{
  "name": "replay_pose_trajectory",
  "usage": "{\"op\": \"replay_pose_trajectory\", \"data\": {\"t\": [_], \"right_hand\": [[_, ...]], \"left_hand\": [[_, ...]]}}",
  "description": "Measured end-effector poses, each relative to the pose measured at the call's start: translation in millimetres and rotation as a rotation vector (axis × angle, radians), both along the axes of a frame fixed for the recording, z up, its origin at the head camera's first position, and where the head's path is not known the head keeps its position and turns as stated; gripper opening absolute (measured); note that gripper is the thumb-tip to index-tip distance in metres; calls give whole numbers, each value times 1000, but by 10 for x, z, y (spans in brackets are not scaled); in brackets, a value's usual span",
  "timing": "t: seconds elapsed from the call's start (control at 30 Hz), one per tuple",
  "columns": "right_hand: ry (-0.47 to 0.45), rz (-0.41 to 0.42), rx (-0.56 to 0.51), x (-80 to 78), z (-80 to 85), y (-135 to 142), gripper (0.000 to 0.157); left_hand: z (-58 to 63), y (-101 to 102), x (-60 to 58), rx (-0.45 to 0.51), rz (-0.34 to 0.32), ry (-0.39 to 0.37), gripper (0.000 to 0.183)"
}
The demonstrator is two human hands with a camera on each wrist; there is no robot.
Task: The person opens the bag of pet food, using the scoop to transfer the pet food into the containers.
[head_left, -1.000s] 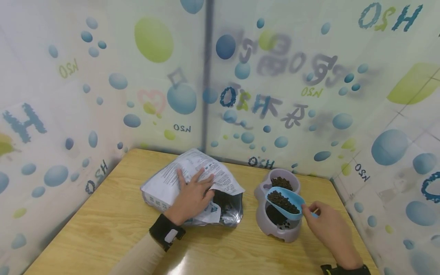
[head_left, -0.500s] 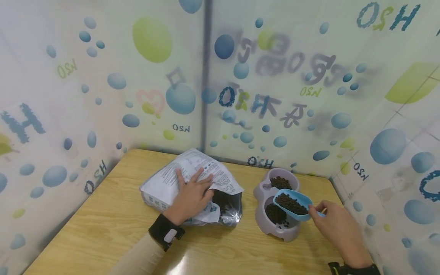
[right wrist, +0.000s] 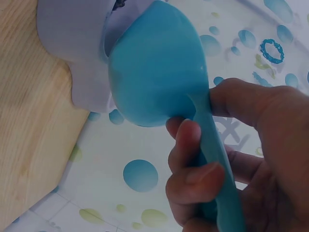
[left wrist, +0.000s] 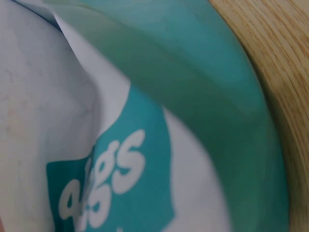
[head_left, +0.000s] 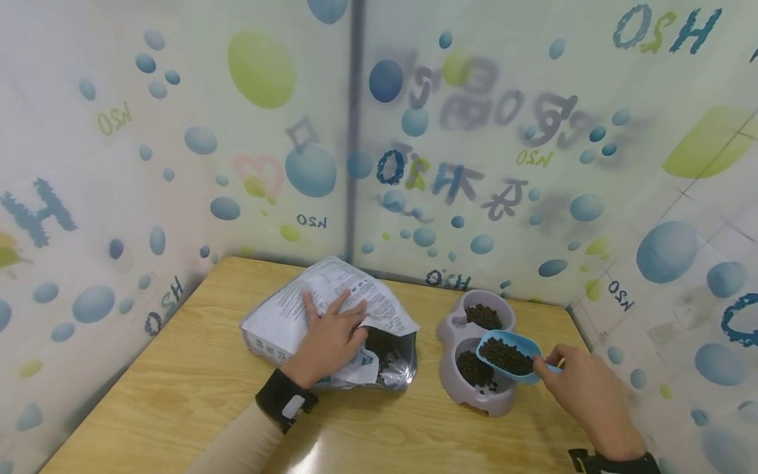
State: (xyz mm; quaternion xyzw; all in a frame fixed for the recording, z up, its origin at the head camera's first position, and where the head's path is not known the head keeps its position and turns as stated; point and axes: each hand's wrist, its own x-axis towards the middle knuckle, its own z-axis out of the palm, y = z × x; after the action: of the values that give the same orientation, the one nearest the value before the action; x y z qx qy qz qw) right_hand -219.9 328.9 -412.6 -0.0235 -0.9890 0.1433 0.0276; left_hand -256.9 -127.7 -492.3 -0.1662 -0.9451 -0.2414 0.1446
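Note:
My right hand (head_left: pixel 592 388) grips the handle of a blue scoop (right wrist: pixel 159 67), its fingers curled round it in the right wrist view. Brown kibble (head_left: pixel 506 355) fills the scoop, which hangs over the near bowl of a lilac double pet bowl (head_left: pixel 448 368). Both bowls hold kibble; the scoop covers part of the near one. My left hand (head_left: pixel 331 342) lies with fingers spread on top of a white pet food bag (head_left: pixel 278 322). The bag rests on its side, its silvery mouth facing right with dark kibble inside. Teal printing on the bag (left wrist: pixel 130 164) fills the left wrist view.
The wooden table (head_left: pixel 177 395) stands in a corner against walls (head_left: pixel 266 164) printed with blue and green bubbles. Bag and double bowl sit towards its back, with a strip of tabletop between them.
My right hand has drawn the loaded scoop slightly right and down, uncovering more of the kibble in the near bowl. The left hand and bag have stayed in place.

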Motion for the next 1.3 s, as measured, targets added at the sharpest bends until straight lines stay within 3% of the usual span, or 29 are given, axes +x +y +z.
{"op": "replay_pose_trajectory", "data": {"t": [0.27, 0.8, 1.3], "right_hand": [[45, 3, 34, 27, 7, 0, 33], [12, -8, 46, 41, 82, -52, 32], [85, 12, 80, 52, 92, -58, 30]], "left_hand": [[13, 3, 4, 3, -1, -14, 52], [11, 5, 0, 6, 0, -5, 51], [10, 4, 3, 9, -1, -6, 51]]}}
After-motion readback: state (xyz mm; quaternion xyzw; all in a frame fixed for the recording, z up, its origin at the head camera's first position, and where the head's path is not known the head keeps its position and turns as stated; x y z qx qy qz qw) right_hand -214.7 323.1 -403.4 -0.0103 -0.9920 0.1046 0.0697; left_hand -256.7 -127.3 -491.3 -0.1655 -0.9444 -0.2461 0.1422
